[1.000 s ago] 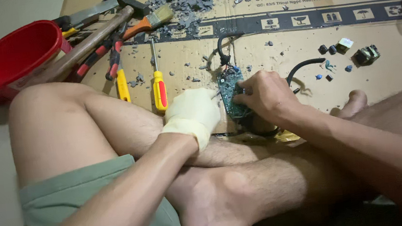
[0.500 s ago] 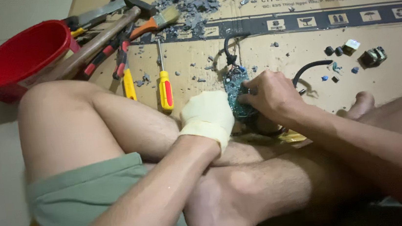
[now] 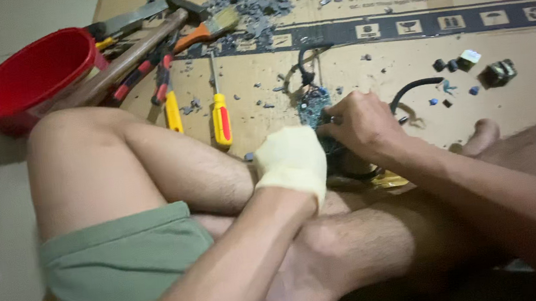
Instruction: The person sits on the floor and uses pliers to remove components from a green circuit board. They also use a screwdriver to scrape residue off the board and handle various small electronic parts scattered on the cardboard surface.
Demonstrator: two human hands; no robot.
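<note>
So the person's sitting cross-legged on a flattened cardboard sheet (image 3: 404, 65) on the floor, with a greenish circuit board (image 3: 315, 105) right in front of their shins. The left hand (image 3: 292, 161), in a pale cream glove, is curled up against the near edge of the board, looks like it's bracing it, though what exactly the fingers are pinching is hidden. The bare right hand (image 3: 360, 125) is closed down over the board's right side, gripping something small there; can't tell if it's a tool or a part. A black cable (image 3: 416, 87) loops out just beside that hand. Progress-wise, seems like the teardown is well underway: there's a heap of grey broken bits (image 3: 254, 4) up top, and a few loose components (image 3: 469, 65) off to the right, well apart from the board. But the board still has stuff on it and wires attached, so probably plenty left to strip. Two yellow-handled screwdrivers (image 3: 220, 119) lie just left of the board, untouched, with a hammer (image 3: 122, 63), a paintbrush (image 3: 207, 30) and a red bowl (image 3: 32, 78) further off to the left.
</note>
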